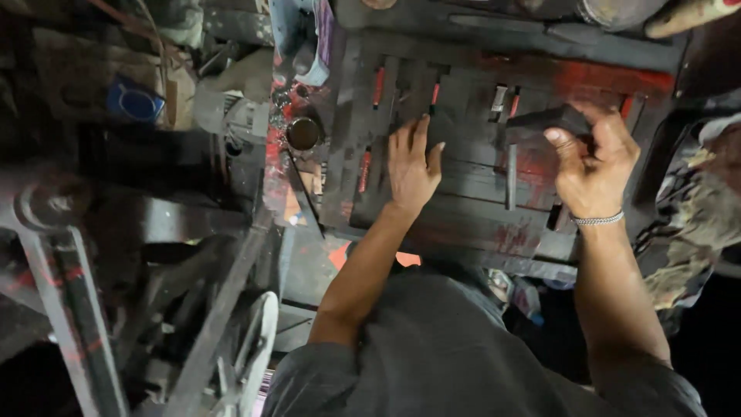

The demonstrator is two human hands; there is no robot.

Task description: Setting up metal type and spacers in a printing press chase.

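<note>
The biggest thing here is the dark work surface (463, 208), a bed of black blocks and bars laid side by side, stained with red ink in many places. To its left stands heavy dark machinery (69, 255) with a spoked wheel (251, 347) low in the view. The person stands over the surface in a dark grey shirt (432, 347), and both bare arms reach forward.

The left hand (411, 166) lies flat on the black blocks near the middle of the surface, fingers stretched out and a little spread, palm down, holding nothing. The right hand (594, 166) is well apart from it, toward the right side, and it is grasping a flat black block (544, 123) between the thumb and the fingers. The block is lifted slightly above the bed and tilted, with one end pointing toward the left hand. A thin grey metal bar (511, 176) stands just under this block, running toward the person.

On the right wrist there is a silver chain bracelet (597, 220). Near the left edge of the surface sits a small round tin (302, 133) with a dark inside, and farther left, in the clutter, a blue round object (133, 102).
</note>
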